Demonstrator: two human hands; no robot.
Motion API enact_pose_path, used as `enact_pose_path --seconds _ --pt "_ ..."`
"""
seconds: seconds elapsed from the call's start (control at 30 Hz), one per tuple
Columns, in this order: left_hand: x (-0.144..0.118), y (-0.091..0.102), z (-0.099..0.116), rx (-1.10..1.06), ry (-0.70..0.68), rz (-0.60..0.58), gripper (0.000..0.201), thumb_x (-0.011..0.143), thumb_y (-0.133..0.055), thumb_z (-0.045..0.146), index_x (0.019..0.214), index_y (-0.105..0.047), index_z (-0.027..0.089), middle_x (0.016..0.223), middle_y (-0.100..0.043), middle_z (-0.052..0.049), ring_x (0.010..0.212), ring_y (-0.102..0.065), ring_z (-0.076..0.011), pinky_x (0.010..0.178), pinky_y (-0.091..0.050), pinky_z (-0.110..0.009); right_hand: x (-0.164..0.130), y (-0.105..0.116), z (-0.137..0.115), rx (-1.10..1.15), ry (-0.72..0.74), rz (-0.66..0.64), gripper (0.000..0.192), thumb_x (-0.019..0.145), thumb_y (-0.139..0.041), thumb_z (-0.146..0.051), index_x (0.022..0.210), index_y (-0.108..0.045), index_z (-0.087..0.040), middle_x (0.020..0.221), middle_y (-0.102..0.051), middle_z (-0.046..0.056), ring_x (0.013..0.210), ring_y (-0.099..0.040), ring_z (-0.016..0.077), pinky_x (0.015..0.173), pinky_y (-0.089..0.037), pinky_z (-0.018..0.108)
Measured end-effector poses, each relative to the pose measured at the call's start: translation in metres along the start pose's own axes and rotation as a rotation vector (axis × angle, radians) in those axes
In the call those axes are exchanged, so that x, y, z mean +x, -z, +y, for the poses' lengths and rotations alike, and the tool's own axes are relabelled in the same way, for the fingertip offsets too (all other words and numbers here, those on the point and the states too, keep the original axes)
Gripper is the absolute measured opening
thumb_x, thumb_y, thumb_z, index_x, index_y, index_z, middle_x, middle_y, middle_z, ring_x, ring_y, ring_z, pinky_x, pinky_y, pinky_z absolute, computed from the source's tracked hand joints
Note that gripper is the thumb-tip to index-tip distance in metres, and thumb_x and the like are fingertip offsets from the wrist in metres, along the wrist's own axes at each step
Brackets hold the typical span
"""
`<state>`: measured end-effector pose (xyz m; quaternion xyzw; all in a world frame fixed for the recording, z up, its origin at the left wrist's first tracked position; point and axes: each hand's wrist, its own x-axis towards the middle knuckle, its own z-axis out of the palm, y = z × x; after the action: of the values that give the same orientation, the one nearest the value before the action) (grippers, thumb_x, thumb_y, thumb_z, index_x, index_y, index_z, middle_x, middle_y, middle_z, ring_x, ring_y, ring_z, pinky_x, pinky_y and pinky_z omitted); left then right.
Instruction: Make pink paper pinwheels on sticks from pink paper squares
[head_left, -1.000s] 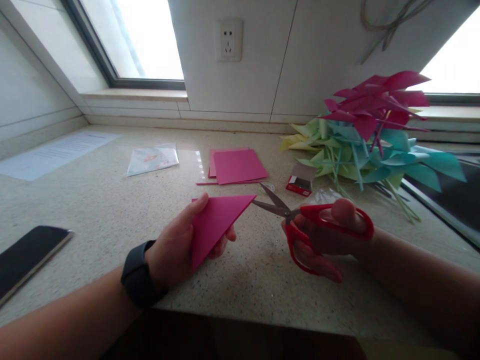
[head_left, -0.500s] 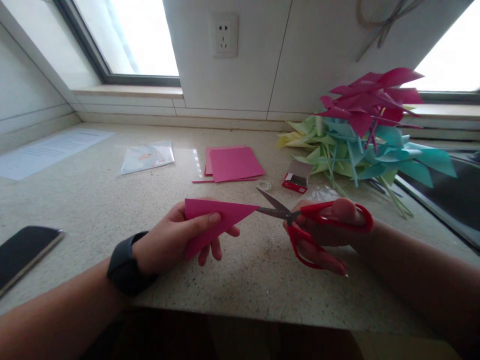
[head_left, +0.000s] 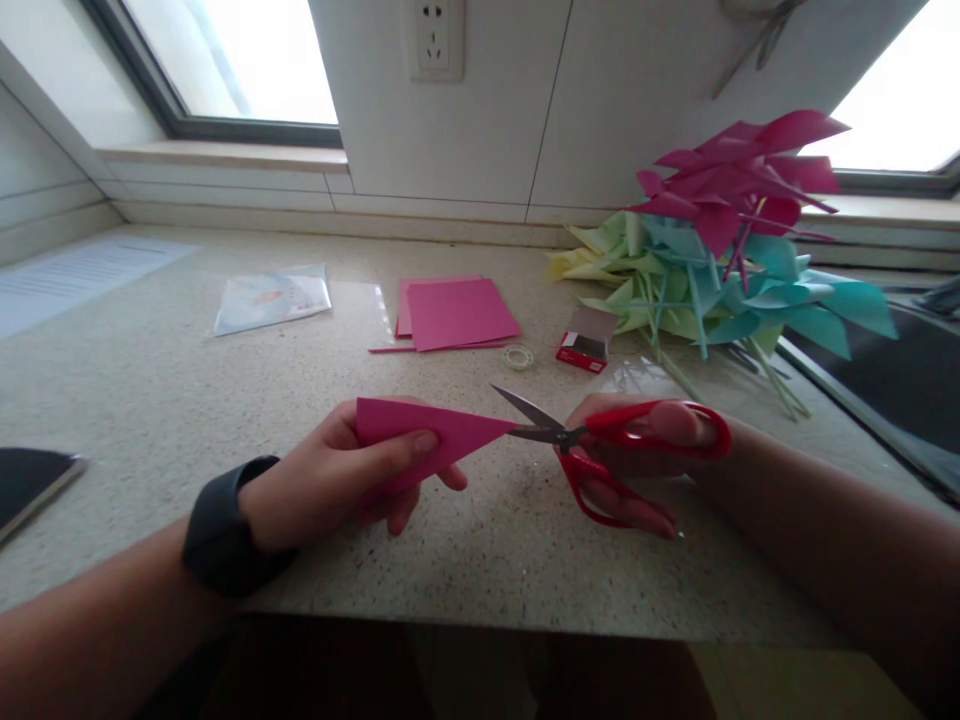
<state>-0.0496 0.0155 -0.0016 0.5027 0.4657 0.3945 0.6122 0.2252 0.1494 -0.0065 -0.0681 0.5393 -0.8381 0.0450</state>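
My left hand (head_left: 375, 465) pinches a folded pink sheet of paper (head_left: 457, 428), thumb on top and fingers beneath. The paper forms a triangle whose narrow tip points right. My right hand (head_left: 637, 460) grips red-handled scissors (head_left: 577, 440), with thumb and fingers through the loops. The scissor blades are spread apart. The lower blade meets the paper's tip, and the upper one stands clear above it. Behind the hands lie a stack of pink paper squares (head_left: 465, 315) and a thin pink stick (head_left: 390, 351).
A tape roll (head_left: 517, 357) and a small red box (head_left: 583, 345) lie behind the scissors. Paper pinwheels (head_left: 739, 240) are heaped at the back right beside a dark sink (head_left: 870, 380). A plastic packet (head_left: 274, 300) and a phone (head_left: 34, 485) are on the left.
The camera view has shifted slightly, so the background sits higher and further left. Both hands keep the same hold, and the blades stay spread at the paper's tip.
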Motion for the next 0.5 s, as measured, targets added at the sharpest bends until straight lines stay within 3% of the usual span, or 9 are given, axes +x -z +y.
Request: enact_pose_path --seconds 0.1,0.33,0.5 --pt "-0.0001 0.0008 -0.0012 0.041 0.005 -0.015 0.035 0.090 -0.067 0.049 0.090 -0.080 0.016 0.052 -0.061 -0.004 0.040 -0.050 -0.0082 0.038 -0.030 -0.016 0.0010 -0.0004 -0.0021 -0.029 -0.012 -0.026 0.065 0.092 -0.049 -0.072 0.094 -0.067 -0.009 0.058 -0.068 0.005 0.035 -0.055 0.0109 0.034 -0.047 0.018" --pt "-0.0009 -0.0014 -0.0017 0.068 -0.023 -0.029 0.034 0.089 -0.068 0.049 0.091 -0.081 0.017 0.071 -0.073 -0.008 0.045 -0.055 -0.0091 0.038 -0.034 -0.017 0.0004 -0.0005 -0.0025 -0.044 -0.055 0.006 0.070 0.089 -0.051 -0.075 0.093 -0.069 -0.007 0.057 -0.066 0.005 0.037 -0.055 0.0115 0.035 -0.044 0.019" --pt "-0.0021 -0.0043 0.0030 0.082 -0.054 -0.107 0.027 0.094 -0.065 0.042 0.094 -0.081 0.020 0.074 -0.075 -0.005 0.053 -0.059 -0.0085 0.044 -0.039 -0.014 0.0000 -0.0021 -0.0028 -0.071 -0.072 0.007 0.075 0.086 -0.049 -0.079 0.090 -0.069 -0.007 0.056 -0.066 0.005 0.037 -0.055 0.0110 0.037 -0.047 0.019"
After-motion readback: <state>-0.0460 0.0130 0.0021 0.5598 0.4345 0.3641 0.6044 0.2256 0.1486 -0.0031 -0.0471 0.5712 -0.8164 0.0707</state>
